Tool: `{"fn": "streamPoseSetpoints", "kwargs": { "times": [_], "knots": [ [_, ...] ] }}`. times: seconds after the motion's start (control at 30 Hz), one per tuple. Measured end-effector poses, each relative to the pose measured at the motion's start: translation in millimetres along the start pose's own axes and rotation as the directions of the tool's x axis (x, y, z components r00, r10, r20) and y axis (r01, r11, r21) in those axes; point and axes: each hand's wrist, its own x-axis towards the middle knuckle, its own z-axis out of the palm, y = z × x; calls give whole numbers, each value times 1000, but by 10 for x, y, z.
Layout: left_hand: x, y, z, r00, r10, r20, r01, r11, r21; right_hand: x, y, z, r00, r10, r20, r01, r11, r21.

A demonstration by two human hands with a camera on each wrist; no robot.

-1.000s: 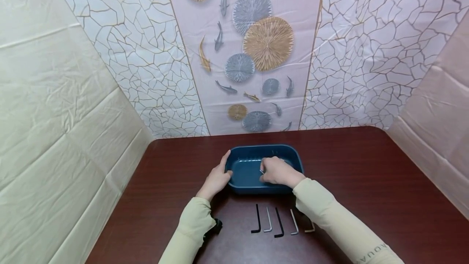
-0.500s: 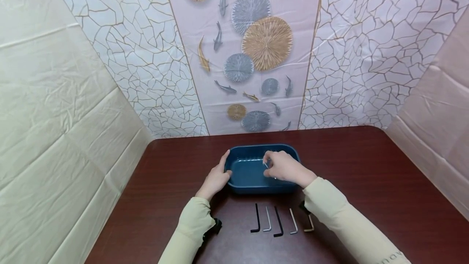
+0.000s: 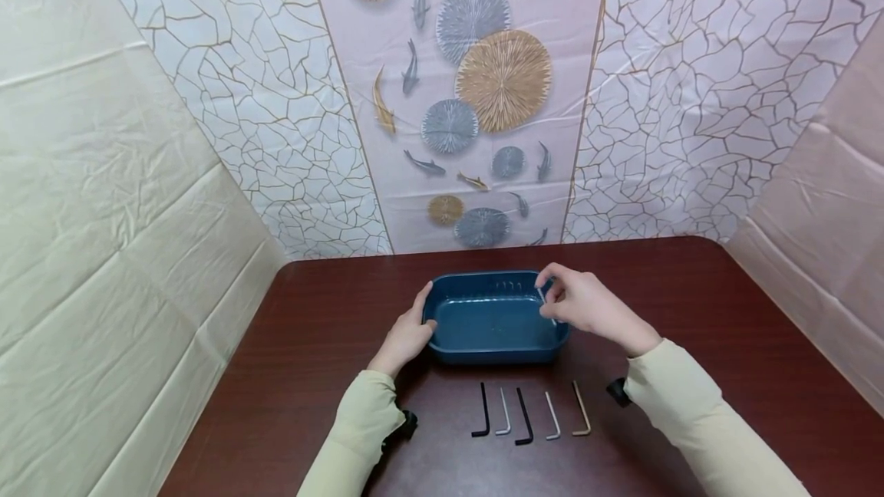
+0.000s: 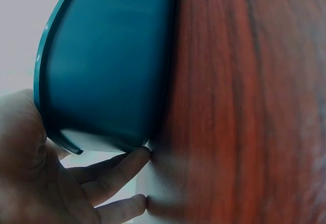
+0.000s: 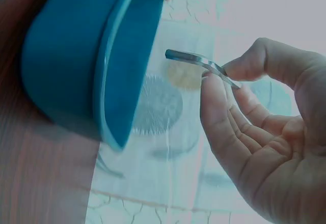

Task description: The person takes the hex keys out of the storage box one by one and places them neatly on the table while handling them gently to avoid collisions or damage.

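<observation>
A deep blue tray (image 3: 493,351) stands on the table, its inner floor visible in the head view. My left hand (image 3: 405,337) grips its left end, thumb over the rim and fingers along the outer wall. In the left wrist view, fingertips of the left hand (image 4: 76,183) lie low by the tray wall. Above the tray's right end, my right hand (image 3: 587,305) pinches a silver hex key (image 5: 196,58) between thumb and fingers. Apart from the rim in the right wrist view, the key juts out toward the tray (image 5: 71,56).
In front of the tray lies a row of several L-shaped hex keys: a black one (image 3: 486,409), a silver one (image 3: 506,411), a longer black one (image 3: 525,416), another silver one (image 3: 552,415) and a brass-coloured one (image 3: 582,409). Patterned cloth walls (image 3: 331,175) border the table (image 3: 331,313).
My right hand has lifted the silver hex key out from inside the tray and moved right with it. The brass-coloured key now shows fully. My left hand stays at the tray's end.
</observation>
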Motion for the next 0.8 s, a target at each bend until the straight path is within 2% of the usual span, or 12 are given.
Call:
{"fn": "streamPoseSetpoints", "kwargs": {
  "times": [0.17, 0.47, 0.63, 0.8],
  "knots": [
    [2, -7, 3, 1000, 6, 7, -6, 1000, -9, -138, 107, -146, 998, 18, -54, -18, 1000, 14],
    [5, -7, 2, 1000, 16, 3, -16, 1000, -4, -375, 282, -306, 996, 34, -85, -35, 999, -10],
    [5, -3, 5, 1000, 13, 7, -13, 1000, 1, -488, 368, -299, 996, 59, -72, -60, 998, -9],
    [4, 14, -2, 1000, 21, 4, -21, 1000, 5, -580, 506, -180, 996, 84, -43, -84, 996, 10]
  ]
}}
